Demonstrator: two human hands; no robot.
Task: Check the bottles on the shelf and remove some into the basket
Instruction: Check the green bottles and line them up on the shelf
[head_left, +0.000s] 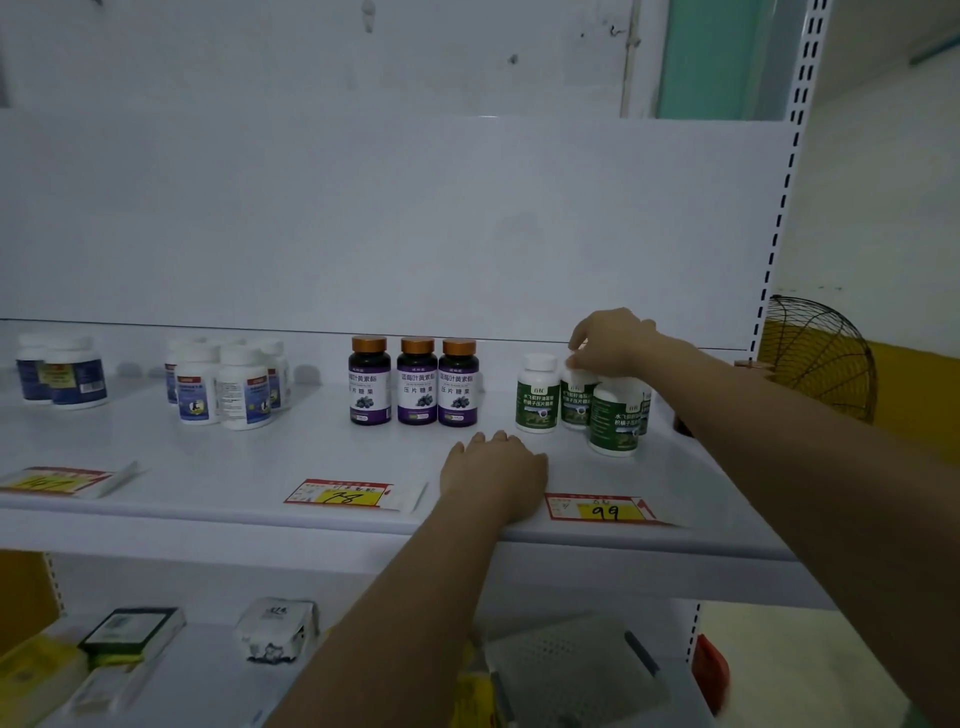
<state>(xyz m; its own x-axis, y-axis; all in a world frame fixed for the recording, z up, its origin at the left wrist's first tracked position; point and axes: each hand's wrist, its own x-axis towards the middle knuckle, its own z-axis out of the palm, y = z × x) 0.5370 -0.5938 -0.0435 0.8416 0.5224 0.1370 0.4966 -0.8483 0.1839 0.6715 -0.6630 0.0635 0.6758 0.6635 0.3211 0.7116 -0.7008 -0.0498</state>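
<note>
While left hand (493, 467) rests flat, holding nothing, on the shelf (260, 457) as a likely brace, right hand (608, 340) pinches the cap of a rear green-label bottle (576, 405) at shelf's right end, probably to check it.

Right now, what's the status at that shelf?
Left hand flat on shelf. Right hand pinches cap of rear green-label bottle. Front green-label bottle crowds it.
</note>
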